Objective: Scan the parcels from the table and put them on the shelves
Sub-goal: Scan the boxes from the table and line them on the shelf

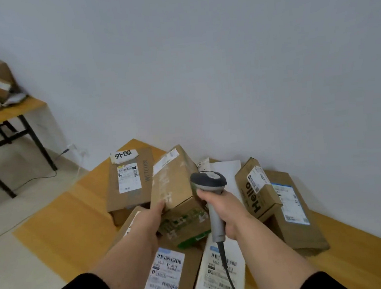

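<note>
We've got both forearms stretched fwd over the wooden table [61,225], dark sleeves at the bottom edge. Left hand [148,218] reaches toward 12 o'clock, fingers wrapped on the near-left edge of a tilted cardboard box [172,186], thumb on its top face; box sits w/ one corner up, at 1 o'clock from that hand, touching it. Right hand [222,208] is clenched round the grey handle of the barcode scanner [209,184], head pointing to 11 o'clock at the box, just beside its right face; cable [229,275] hangs toward 6 o'clock. Around: flat labelled parcel [128,181] at 11 o'clock, "Hello" box [257,189] at 3 o'clock, two labelled parcels [170,276] under our wrists. Second table [4,113] w/ cartons far at 10 o'clock.
</note>
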{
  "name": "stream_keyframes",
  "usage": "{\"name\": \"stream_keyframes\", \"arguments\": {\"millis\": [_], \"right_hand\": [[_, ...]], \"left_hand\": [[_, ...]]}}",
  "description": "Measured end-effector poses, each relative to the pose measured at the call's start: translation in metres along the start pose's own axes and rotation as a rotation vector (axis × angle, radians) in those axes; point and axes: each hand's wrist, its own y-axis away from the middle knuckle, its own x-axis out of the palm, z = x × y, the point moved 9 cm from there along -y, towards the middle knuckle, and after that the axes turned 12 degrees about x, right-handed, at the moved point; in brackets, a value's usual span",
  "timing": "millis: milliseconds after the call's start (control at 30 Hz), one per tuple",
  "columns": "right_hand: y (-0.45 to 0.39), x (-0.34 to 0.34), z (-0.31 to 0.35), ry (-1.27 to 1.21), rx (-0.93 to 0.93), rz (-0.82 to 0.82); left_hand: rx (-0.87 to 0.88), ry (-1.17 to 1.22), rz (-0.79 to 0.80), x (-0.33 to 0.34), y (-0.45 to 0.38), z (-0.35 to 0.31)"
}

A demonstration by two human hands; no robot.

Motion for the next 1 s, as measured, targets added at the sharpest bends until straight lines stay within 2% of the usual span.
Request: {"name": "stream_keyframes", "arguments": {"millis": [133, 300, 467, 600, 733, 867, 1000], "right_hand": [[-0.001, -0.001, -0.002, -0.055, -0.055, -0.019], [0.02, -0.024, -0.012, -0.208, -0.068, 0.004], [0.076, -0.059, -0.012, -0.34, -0.178, 0.068], [0.141, -0.106, -0.025, -0.406, -0.259, 0.093], [0.191, -0.165, -0.063, -0.463, -0.25, 0.013], [0.238, -0.224, -0.098, -0.48, -0.275, -0.056], [0.279, -0.285, -0.136, -0.45, -0.278, -0.163]], "left_hand": [[0.042, 0.078, 0.044, 0.007, -0.008, -0.005], [0.222, 0.196, 0.106, 0.012, 0.017, -0.027], [0.375, 0.264, 0.263, 0.034, 0.078, -0.046], [0.468, 0.252, 0.418, 0.068, 0.158, -0.047], [0.486, 0.287, 0.515, 0.106, 0.227, -0.025], [0.503, 0.134, 0.591, 0.146, 0.278, 0.012], [0.395, 0.064, 0.753, 0.188, 0.316, 0.066]]}}
